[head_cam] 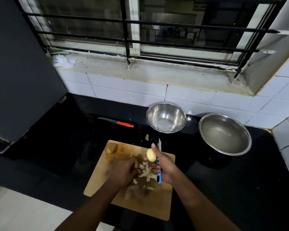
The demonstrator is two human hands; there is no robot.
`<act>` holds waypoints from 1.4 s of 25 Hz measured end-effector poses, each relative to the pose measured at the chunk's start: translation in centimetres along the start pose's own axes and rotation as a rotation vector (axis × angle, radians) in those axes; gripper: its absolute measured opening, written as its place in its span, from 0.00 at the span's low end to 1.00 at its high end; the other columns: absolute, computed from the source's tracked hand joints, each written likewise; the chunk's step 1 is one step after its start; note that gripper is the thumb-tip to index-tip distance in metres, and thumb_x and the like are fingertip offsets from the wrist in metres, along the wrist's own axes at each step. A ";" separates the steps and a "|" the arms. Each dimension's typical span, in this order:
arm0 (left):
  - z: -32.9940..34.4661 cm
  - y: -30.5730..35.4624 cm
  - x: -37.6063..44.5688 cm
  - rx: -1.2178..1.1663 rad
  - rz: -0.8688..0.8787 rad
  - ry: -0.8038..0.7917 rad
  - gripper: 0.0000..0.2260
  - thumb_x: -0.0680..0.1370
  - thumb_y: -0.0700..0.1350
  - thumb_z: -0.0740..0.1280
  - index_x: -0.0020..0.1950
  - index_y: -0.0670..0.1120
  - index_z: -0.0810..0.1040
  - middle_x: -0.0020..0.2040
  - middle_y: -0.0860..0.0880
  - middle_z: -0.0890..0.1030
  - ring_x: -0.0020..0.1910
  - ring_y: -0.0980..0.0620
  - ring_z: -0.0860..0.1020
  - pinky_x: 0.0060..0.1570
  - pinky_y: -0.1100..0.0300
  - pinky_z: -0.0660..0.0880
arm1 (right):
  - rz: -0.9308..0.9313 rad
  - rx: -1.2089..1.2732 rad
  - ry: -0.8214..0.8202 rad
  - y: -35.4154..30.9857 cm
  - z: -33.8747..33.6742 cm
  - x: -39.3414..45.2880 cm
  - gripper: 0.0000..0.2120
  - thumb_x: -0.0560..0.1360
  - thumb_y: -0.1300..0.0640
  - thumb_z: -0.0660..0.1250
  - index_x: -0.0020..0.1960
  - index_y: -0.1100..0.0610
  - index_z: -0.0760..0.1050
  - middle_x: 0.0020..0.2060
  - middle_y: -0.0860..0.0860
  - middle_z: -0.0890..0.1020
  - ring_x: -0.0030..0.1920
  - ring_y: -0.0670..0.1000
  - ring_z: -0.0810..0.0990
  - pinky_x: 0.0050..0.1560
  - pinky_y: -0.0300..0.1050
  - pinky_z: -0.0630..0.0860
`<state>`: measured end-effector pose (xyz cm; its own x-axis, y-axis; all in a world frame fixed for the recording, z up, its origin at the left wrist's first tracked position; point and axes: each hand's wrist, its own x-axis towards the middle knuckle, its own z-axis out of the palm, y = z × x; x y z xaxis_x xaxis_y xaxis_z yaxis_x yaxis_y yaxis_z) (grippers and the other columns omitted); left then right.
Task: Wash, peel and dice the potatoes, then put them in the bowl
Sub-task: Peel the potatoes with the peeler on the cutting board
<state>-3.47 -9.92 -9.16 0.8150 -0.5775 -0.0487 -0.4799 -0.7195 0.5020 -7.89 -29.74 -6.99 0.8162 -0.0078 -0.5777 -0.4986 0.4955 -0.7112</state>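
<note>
The right hand (163,164) grips a blue-handled peeler (159,170) and also pinches a peeled potato (151,155) at its fingertips. The left hand (123,172) rests with curled fingers among peelings (147,174) on the wooden cutting board (157,205) — whether it holds anything, I cannot tell. An unpeeled potato (111,148) sits at the board's far-left corner. Two steel bowls (166,117) stand beyond on the black worktop (223,189) — open room lies left.
</note>
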 end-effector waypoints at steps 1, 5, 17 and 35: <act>-0.1 0.1 0.1 0.010 0.003 -0.001 0.04 0.78 0.49 0.68 0.50 0.51 0.76 0.41 0.53 0.81 0.38 0.55 0.77 0.34 0.60 0.68 | 0.010 -0.025 0.012 -0.1 -0.1 0.2 0.32 0.72 0.36 0.71 0.58 0.65 0.78 0.43 0.57 0.83 0.25 0.45 0.62 0.22 0.37 0.60; -0.7 -0.2 0.7 0.068 -0.011 -0.002 0.07 0.78 0.52 0.65 0.56 0.57 0.74 0.46 0.56 0.82 0.44 0.54 0.80 0.36 0.57 0.72 | 0.024 -0.197 0.061 -0.4 -0.1 0.5 0.26 0.70 0.41 0.75 0.57 0.60 0.77 0.36 0.52 0.83 0.24 0.44 0.64 0.23 0.38 0.61; -7.1 -7.0 2.7 0.010 -0.147 0.125 0.21 0.73 0.46 0.74 0.64 0.56 0.74 0.62 0.56 0.68 0.60 0.55 0.69 0.57 0.56 0.74 | -0.150 -0.724 0.091 -1.1 4.5 4.3 0.24 0.67 0.58 0.78 0.57 0.54 0.69 0.43 0.52 0.79 0.36 0.49 0.77 0.28 0.39 0.71; -9.1 -19.0 6.1 -0.392 -0.086 -0.082 0.24 0.67 0.46 0.81 0.61 0.54 0.79 0.54 0.55 0.76 0.52 0.59 0.77 0.53 0.64 0.74 | -0.254 -1.230 0.295 2.6 14.6 11.6 0.36 0.61 0.39 0.80 0.61 0.53 0.72 0.53 0.50 0.72 0.53 0.53 0.76 0.48 0.44 0.73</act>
<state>13.60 3.71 -11.10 0.8107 -0.5617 -0.1652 -0.2379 -0.5739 0.7836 4.50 -15.89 -9.72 0.9109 -0.2524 -0.3263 -0.4080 -0.6682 -0.6221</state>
